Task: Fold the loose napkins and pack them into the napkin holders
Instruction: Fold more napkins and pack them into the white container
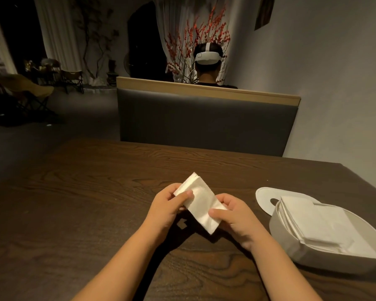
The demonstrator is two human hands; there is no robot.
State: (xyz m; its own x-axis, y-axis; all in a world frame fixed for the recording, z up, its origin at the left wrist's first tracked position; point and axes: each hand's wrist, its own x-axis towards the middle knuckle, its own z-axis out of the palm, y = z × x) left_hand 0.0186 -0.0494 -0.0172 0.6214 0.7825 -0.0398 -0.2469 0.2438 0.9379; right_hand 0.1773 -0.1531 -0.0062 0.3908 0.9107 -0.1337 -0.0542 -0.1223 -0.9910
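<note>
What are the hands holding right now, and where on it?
Both hold one folded napkin: left hand pinches its upper end, right hand its lower end.

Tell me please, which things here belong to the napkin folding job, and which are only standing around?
Part of the job:
folded napkin, held above the table by left hand and right hand
napkin holder with stacked napkins
holder lid

Only standing around:
wooden table
grey bench back
red-berry branches
folding chairs

Dim, warm light from above casts hand shadows on the table [96,192]; edges bend, background soft.
</note>
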